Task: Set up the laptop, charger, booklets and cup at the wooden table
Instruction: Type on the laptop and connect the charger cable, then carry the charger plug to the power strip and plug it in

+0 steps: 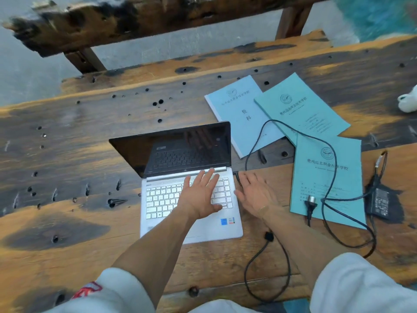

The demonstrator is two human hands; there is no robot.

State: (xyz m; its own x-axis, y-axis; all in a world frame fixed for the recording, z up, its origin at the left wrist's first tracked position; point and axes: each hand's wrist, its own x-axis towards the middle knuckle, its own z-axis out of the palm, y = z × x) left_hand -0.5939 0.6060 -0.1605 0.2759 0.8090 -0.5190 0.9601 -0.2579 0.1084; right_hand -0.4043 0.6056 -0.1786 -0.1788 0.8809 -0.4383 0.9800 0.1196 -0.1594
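A silver laptop (pixel 162 199) lies open on the wooden table (pixel 67 154), its black screen tilted back. My left hand (pixel 200 193) rests flat on the right side of the keyboard, fingers straight. My right hand (pixel 255 195) hovers open just right of the laptop, near the charger plug at its side. The black charger brick (pixel 379 202) sits at the right, its cable (pixel 325 213) looping across the table. Three light blue booklets (pixel 243 116) (pixel 302 109) (pixel 327 184) lie fanned out right of the laptop. A white cup (pixel 408 102) shows at the right edge.
A wall plug (pixel 310 204) lies on the nearest booklet. A dark wooden bench (pixel 135 21) stands beyond the table's far edge. The table's left half is bare, pitted wood. My white sleeves fill the bottom of the view.
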